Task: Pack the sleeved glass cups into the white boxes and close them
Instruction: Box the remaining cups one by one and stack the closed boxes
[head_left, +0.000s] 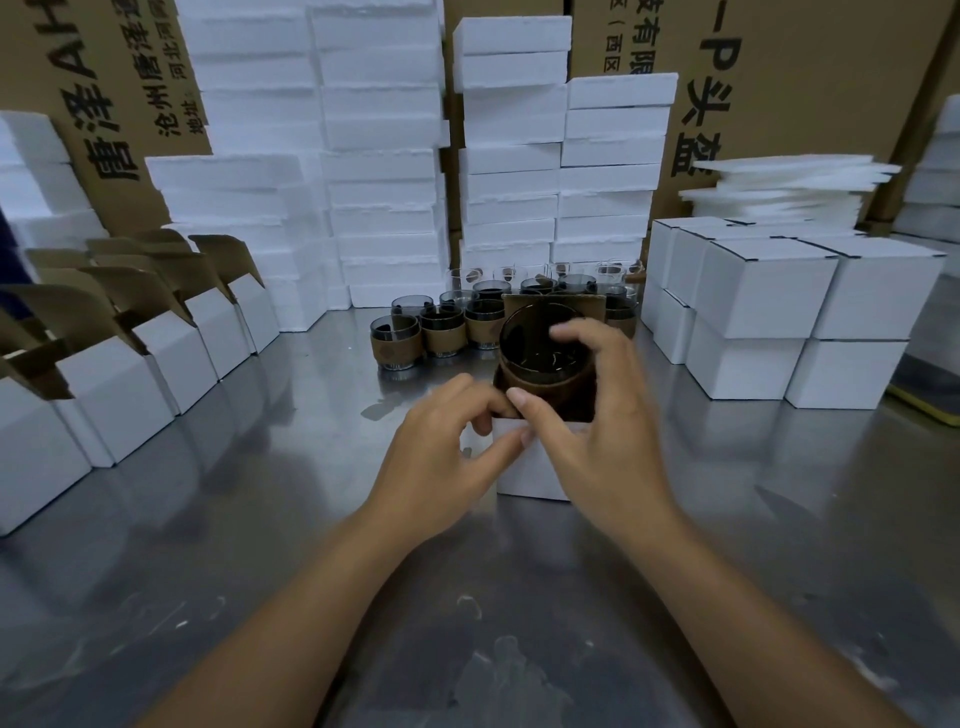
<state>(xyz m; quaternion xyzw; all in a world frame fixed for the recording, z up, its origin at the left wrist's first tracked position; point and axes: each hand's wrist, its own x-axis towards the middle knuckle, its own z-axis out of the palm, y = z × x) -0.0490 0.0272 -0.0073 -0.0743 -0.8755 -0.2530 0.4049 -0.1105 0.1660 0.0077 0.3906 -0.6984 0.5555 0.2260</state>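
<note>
Hands (597, 431) partly hide cup (540, 358), white box (527, 475); spare cups (441, 332) behind, perhaps touching

Glossy steel table (260, 545), matt cardboard box (524, 467)

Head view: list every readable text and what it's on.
"P头盔": large, running down the right cardboard carton.
"有限", "区(西区": cut off, on the middle cardboard carton.
"沧州", "地址": small, rotated, on the left cardboard carton; its other characters are too blurred to read.
Round logo on the sleeved glass cups: too small to read.
White boxes: no print visible.
</note>
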